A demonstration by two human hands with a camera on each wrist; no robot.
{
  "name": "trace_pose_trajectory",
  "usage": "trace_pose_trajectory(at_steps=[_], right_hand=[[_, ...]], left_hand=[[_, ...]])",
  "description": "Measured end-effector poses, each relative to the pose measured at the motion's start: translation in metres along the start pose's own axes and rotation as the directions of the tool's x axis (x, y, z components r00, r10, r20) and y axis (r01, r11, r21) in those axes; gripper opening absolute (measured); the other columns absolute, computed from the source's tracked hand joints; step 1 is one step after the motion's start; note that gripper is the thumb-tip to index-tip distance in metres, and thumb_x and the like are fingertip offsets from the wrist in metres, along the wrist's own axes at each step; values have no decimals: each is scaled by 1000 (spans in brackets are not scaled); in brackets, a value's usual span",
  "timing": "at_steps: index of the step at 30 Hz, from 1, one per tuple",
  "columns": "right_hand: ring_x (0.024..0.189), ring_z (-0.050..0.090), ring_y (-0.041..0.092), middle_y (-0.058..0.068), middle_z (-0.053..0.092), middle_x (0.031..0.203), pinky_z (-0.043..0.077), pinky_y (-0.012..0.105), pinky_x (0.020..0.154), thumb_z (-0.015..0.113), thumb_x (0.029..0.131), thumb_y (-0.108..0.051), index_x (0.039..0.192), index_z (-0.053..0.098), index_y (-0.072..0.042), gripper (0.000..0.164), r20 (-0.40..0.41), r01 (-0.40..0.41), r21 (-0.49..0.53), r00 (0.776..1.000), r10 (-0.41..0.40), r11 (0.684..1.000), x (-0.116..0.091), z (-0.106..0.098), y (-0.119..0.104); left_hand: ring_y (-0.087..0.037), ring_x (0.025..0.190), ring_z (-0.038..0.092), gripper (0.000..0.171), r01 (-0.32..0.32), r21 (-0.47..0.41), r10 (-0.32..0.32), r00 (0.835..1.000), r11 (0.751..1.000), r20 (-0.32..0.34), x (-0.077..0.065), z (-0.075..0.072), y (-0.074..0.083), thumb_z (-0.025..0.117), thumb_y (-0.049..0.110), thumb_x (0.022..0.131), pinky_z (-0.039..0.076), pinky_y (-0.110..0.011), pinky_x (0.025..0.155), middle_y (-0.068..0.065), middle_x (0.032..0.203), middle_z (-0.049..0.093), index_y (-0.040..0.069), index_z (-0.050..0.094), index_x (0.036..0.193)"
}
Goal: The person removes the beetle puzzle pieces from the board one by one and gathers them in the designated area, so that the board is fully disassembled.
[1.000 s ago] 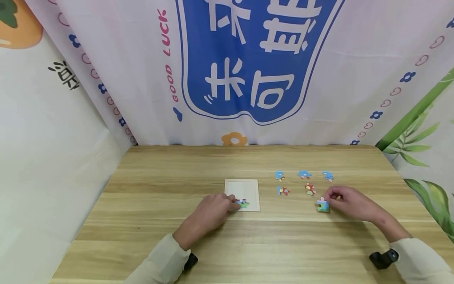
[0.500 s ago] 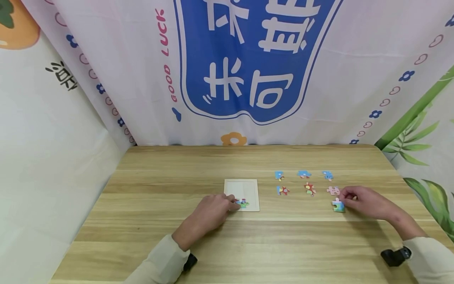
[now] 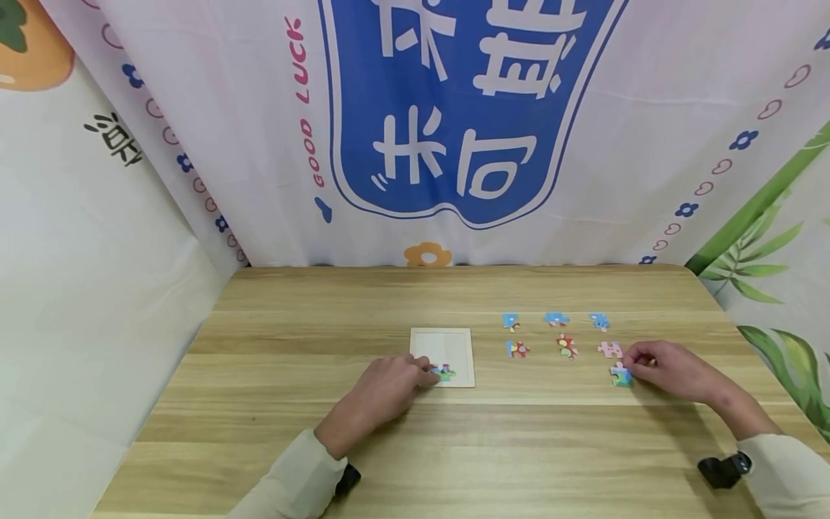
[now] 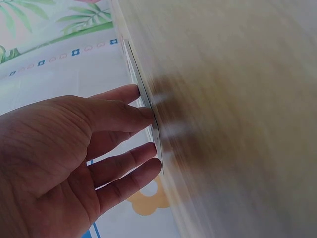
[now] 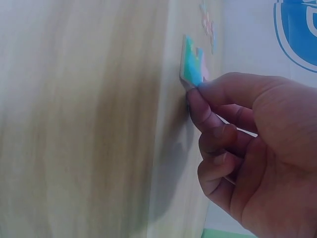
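Observation:
My left hand [image 3: 395, 386] rests on the left side of a pale square puzzle tray [image 3: 459, 339]. Its fingers [image 4: 124, 191] lie fairly straight against the tray [image 4: 134, 64] in the left wrist view, thumb at the near edge. A colourful green-and-red puzzle piece [image 3: 445, 373] lies low in the tray, partly hidden by that hand. On the right, my right hand [image 3: 674, 369] pinches a corner jigsaw piece [image 3: 620, 375] between thumb and forefinger. This piece [image 5: 192, 67] is green, blue and pink, tilted just above the table in the right wrist view.
Loose puzzle pieces lie right of the tray: a blue one [image 3: 510, 321], another blue one [image 3: 556, 318], a third blue one [image 3: 599, 321], two red-patterned ones, and a pink one [image 3: 609, 349] close to the right hand. A printed curtain [image 3: 259, 144] hangs behind the wooden table [image 3: 311, 317].
My right hand has moved right with the pinched jigsaw piece, and the pink piece has come into view beside it. In the last half second it barely shifts. My left hand stays put.

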State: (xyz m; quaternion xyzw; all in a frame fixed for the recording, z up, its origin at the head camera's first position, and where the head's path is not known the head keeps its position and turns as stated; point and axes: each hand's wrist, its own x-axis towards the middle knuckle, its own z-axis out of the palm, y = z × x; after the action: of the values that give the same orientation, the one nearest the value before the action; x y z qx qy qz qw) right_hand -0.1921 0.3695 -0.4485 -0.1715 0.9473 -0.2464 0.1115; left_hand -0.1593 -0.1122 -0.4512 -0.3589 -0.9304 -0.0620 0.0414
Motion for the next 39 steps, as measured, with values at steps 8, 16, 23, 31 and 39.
trace_pose_trajectory(at_steps=[8, 16, 23, 31, 39], right_hand=[[76, 50, 9, -4, 59, 85, 45, 27, 65, 65, 98, -1, 93, 68, -9, 10, 5, 5, 16, 1000, -6, 1000, 0, 1, -1], [76, 51, 9, -3, 60, 86, 46, 27, 65, 66, 97, -1, 94, 69, -8, 8, 1, -1, 24, 1000, 1, 1000, 0, 1, -1], [77, 51, 9, -4, 60, 86, 47, 27, 66, 65, 97, -1, 94, 70, -8, 9, -5, -1, 4, 1000, 1, 1000, 0, 0, -1], [77, 52, 9, -5, 61, 86, 48, 27, 65, 67, 99, -6, 93, 69, -7, 6, -31, 14, -31, 999, -15, 999, 0, 2, -7], [73, 56, 5, -8, 64, 84, 49, 27, 61, 68, 98, -9, 93, 70, -10, 6, -89, 118, -35, 989, -121, 992, 7, 8, -39]], left_hand=[[-18, 82, 67, 31, -3, -4, 3, 1000, 1000, 0, 0, 0, 0, 65, 1, 98, 51, -27, 57, 2, 111, 72, 22, 82, 114], [-18, 81, 66, 33, 3, -10, -3, 1000, 1000, 2, 0, -1, 0, 64, 0, 98, 51, -28, 57, 2, 110, 72, 22, 82, 114], [-18, 80, 65, 32, 16, -29, -15, 1000, 999, 10, 0, -2, 0, 65, 0, 97, 50, -28, 57, 1, 110, 72, 21, 82, 114], [-17, 78, 63, 33, 18, -32, -17, 1000, 999, 8, 0, -2, 1, 65, -1, 97, 47, -26, 55, 0, 110, 72, 21, 82, 114], [-17, 78, 64, 31, 10, -31, -10, 1000, 999, 1, 0, -1, 1, 66, 0, 98, 48, -26, 55, 1, 110, 71, 21, 83, 113]])
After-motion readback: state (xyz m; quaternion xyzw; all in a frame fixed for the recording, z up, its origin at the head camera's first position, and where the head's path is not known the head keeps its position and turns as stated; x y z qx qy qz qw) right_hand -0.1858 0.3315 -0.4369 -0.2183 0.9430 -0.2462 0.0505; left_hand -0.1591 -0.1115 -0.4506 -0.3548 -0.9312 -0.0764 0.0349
